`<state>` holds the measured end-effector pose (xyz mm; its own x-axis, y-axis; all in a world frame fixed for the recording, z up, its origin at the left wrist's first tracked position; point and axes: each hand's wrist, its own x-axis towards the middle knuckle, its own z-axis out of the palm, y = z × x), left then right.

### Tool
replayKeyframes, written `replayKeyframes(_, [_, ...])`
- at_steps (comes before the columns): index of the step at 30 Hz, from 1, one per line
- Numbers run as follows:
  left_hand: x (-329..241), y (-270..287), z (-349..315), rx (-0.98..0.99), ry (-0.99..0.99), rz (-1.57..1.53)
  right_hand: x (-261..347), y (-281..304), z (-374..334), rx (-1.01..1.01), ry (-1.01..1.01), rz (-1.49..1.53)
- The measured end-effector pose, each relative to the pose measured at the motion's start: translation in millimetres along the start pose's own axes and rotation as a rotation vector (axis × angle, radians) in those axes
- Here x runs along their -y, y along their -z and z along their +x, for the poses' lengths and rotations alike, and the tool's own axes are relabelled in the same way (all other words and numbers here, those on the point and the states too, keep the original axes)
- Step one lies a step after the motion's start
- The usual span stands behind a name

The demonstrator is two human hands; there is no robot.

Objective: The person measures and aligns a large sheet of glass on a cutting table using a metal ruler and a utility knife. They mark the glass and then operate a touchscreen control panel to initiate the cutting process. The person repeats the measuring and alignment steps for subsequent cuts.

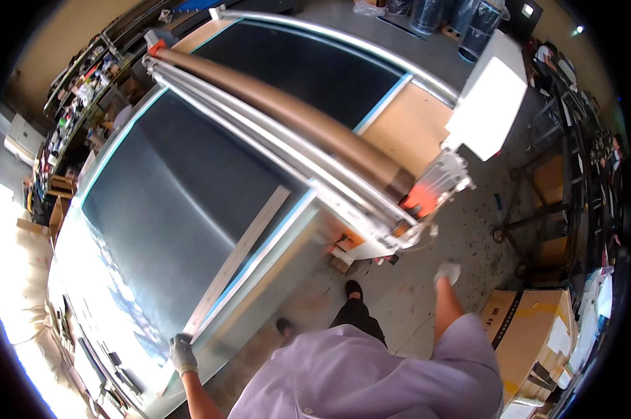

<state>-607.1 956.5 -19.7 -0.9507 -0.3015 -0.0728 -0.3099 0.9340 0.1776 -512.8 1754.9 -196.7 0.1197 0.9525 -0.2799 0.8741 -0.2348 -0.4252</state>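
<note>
My left hand (183,354), in a pale glove with dark fingertips, is closed at the near end of a long flat greyish strip (242,255). The strip lies slantwise over a large dark sheet (169,202) on a wide flatbed table, close to the table's right edge. Along that edge runs a band of blue tape (260,260). My right hand (448,272), also gloved, is held out to the right over the floor, away from the table. It is blurred and its fingers cannot be made out; nothing shows in it.
A gantry with metal rails (260,140) and a brown roll (287,94) spans the table. At its right end stands a white box-shaped unit (490,98). A large cardboard box (532,328) sits at my right. Cluttered shelves (85,105) line the far left; a person (546,59) is at the far right.
</note>
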Motion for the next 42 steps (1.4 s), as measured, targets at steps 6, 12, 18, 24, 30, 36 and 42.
replayKeyframes(6, [49,-18,50,0.097,-0.182,-0.027,-13,-31,-321,0.308,1.599,0.01])
replayKeyframes(12, [53,-27,84,0.103,-0.282,0.021,88,-109,-518,0.5,1.913,-0.148])
replayKeyframes(18, [91,-19,79,0.199,-0.23,-0.012,59,-107,-551,0.554,1.826,-0.332])
replayKeyframes(24, [88,-13,81,0.176,-0.309,-0.025,86,-129,-507,0.465,1.772,0.045])
replayKeyframes(30, [53,-15,96,0.259,-0.298,0.004,174,-164,-428,0.101,1.481,-0.097])
replayKeyframes(36, [56,-24,86,0.236,-0.289,0.059,183,-154,-431,0.17,1.49,-0.194])
replayKeyframes(42, [48,-26,86,0.271,-0.268,0.124,182,-159,-427,0.147,1.481,-0.218])
